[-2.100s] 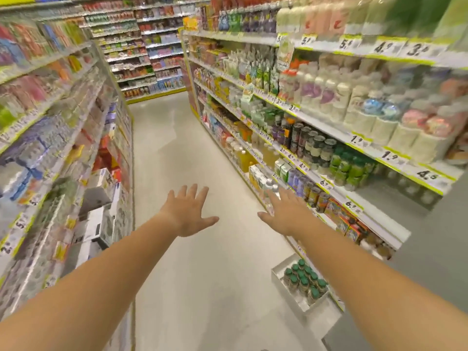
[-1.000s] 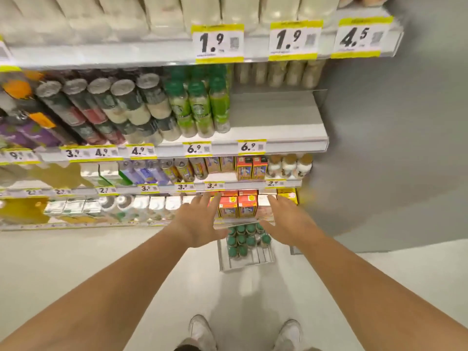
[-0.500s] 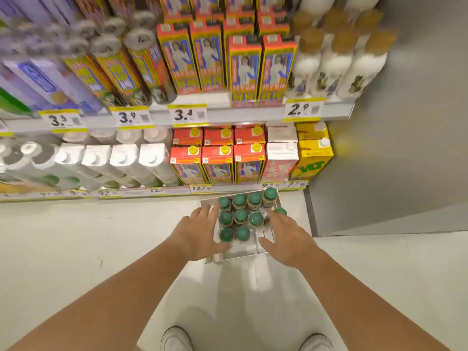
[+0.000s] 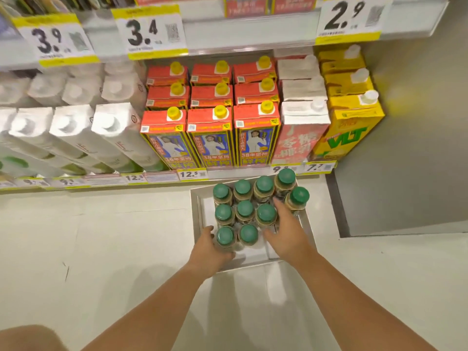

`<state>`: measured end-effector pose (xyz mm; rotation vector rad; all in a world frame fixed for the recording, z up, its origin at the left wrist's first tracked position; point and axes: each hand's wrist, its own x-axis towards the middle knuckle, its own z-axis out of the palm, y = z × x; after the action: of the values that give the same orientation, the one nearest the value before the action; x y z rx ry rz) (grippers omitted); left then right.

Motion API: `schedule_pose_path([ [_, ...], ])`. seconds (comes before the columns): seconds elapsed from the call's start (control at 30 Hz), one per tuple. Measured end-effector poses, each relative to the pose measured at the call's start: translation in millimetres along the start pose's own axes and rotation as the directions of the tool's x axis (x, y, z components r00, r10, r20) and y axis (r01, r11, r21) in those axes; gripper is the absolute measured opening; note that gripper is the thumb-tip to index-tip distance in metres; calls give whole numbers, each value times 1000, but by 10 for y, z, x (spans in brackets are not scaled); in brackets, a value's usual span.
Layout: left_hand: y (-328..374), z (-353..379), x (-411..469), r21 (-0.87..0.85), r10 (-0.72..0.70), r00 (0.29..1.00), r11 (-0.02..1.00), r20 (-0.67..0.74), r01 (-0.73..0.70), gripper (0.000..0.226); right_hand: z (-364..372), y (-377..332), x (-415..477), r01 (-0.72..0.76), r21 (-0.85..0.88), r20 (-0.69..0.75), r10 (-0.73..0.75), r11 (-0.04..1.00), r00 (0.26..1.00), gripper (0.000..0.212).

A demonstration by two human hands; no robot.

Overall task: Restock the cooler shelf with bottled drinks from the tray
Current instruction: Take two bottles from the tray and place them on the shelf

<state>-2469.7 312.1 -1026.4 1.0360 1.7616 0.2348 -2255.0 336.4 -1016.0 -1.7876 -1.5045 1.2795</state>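
A shallow white tray lies on the floor in front of the lowest shelf. It holds several brown bottles with green caps, standing upright in rows. My left hand is curled around the front-left bottle, thumb on its left side. My right hand reaches into the tray's right side with its fingers spread. They lie along the right bottle of the middle row, thumb toward its near side. No bottle is lifted.
The lowest shelf behind the tray is packed with red cartons with yellow caps, white cartons, a pink carton and yellow cartons. A grey panel stands at the right. Pale floor lies to the left.
The view turned from the aisle to the shelves and dropped low toward the tray. Both hands moved from above the tray's near edge into it, the left closing on the front-left bottle.
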Motion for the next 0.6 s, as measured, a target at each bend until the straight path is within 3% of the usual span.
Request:
schedule_pose_path([
  [0.07, -67, 86, 56, -24, 43, 999, 999, -33, -44, 70, 63, 45, 62, 40, 1, -47, -40, 999, 998, 81],
  [0.17, -68, 153, 102, -37, 79, 994, 996, -78, -82, 55, 134, 97, 116, 62, 10, -107, -61, 998, 992, 84],
  [0.3, -63, 183, 124, -64, 72, 987, 995, -146, -82, 49, 168, 136, 129, 62, 28, -173, -56, 998, 983, 65],
  [0.43, -60, 123, 62, -72, 114, 983, 989, -147, -126, 42, 90, 73, 88, 40, 15, -139, -38, 999, 990, 51],
  [0.6, 106, -103, -95, -35, 191, 973, 980, -129, -197, 38, -57, -159, -13, 0, -28, -151, -4, 1000, 989, 51],
])
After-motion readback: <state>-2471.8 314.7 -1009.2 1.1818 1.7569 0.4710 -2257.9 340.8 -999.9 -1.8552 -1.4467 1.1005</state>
